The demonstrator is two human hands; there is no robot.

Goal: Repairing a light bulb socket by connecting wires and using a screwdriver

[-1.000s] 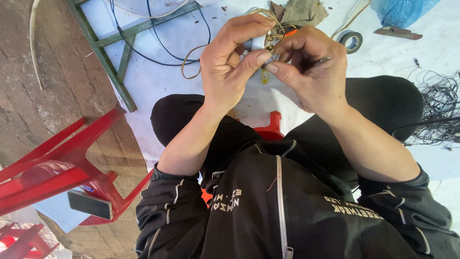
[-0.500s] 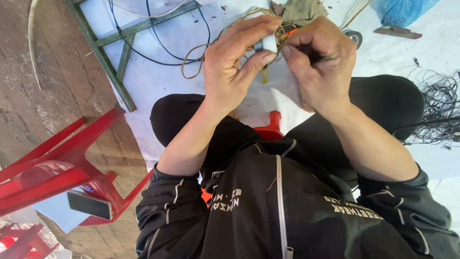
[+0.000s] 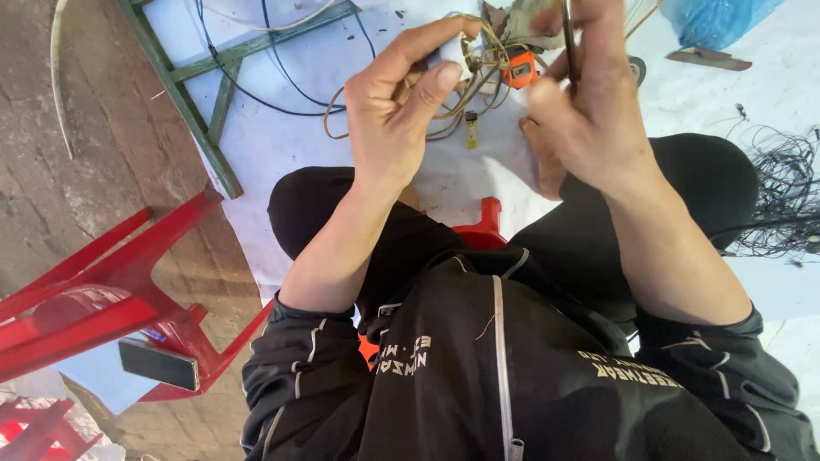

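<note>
A white sheet (image 3: 282,137) covers the ground under the seated person, with a green frame (image 3: 184,102) lying across its far-left part and a red chair (image 3: 111,299) tipped on the bare floor beside it. A black wire tangle (image 3: 781,205) lies at the right edge, a blue bag (image 3: 713,19) at the top.

The work in hand looks like sorting or freeing a lead in a small wire bundle (image 3: 474,64) held up between the hands, above the sheet and in front of the knees. The left hand (image 3: 397,119) pinches it, thumb and forefinger clamped on a small white part at the bundle's left. The right hand (image 3: 589,111) is closed around a thin dark tool (image 3: 568,43), probably pliers or a probe; its tip is hidden. An orange piece (image 3: 519,68) sits in the bundle, and a small yellow part (image 3: 471,130) hangs beneath.

The next move seems to call for a steady pinch while the tool tip finds one strand.

Against half a second ago, the hands have drawn apart, exposing the orange piece, and the right hand has risen
</note>
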